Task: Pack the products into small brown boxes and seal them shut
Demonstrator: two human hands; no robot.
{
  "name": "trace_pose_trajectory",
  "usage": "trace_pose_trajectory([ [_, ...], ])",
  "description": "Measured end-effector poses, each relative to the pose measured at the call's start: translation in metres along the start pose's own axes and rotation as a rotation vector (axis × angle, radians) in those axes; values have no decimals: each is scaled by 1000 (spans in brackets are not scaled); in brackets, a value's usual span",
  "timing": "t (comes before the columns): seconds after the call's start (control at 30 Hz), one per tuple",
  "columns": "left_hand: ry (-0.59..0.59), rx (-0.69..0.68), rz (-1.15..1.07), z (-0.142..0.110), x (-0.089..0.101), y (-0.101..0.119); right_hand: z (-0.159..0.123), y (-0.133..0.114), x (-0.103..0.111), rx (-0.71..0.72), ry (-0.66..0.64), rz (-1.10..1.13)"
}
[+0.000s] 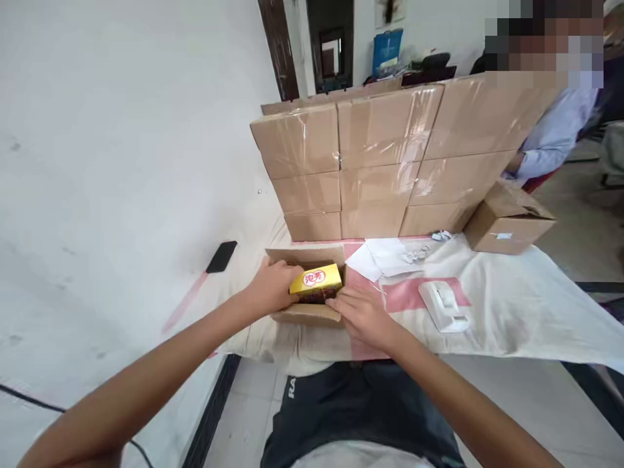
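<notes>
A small open cardboard box [307,315] sits at the near edge of a cloth-covered table [511,312]. A yellow packet [316,281] with a red-and-white label lies in its opening, tilted, above something dark inside. My left hand [273,286] is closed on the packet's left end, inside the box. My right hand [361,315] lies on the box's right side with fingers stretched out toward the packet's lower edge, touching the box.
Sealed cardboard boxes [380,162] are stacked three high behind the open box. A loose box [507,227] stands at the right. Papers [390,257], a white tape dispenser [443,305] and a black phone [221,257] lie nearby. A person in a light-blue sleeve [556,140] sits behind the stack.
</notes>
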State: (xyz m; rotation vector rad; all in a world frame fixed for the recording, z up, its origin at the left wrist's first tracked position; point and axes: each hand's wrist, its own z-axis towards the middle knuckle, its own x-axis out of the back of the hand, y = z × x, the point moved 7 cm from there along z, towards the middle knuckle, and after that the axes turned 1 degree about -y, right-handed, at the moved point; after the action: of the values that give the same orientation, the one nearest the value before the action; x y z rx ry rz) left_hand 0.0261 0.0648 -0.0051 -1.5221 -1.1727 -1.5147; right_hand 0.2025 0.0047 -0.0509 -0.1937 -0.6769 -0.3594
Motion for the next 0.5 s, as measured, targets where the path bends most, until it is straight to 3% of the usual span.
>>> trace_pose_trajectory([
  [0.13, 49, 28, -42, -10, 30, -10, -1, 10, 1, -65, -37, -14],
  [0.27, 193, 108, -509, -45, 65, -55, -5, 23, 3, -156, -66, 29],
  [0.37, 189, 114, -622, -46, 53, -72, -2, 20, -1, -117, -67, 20],
  [0.5, 174, -66, -350, -5, 8, -54, 5, 11, -7, -71, -14, -43],
])
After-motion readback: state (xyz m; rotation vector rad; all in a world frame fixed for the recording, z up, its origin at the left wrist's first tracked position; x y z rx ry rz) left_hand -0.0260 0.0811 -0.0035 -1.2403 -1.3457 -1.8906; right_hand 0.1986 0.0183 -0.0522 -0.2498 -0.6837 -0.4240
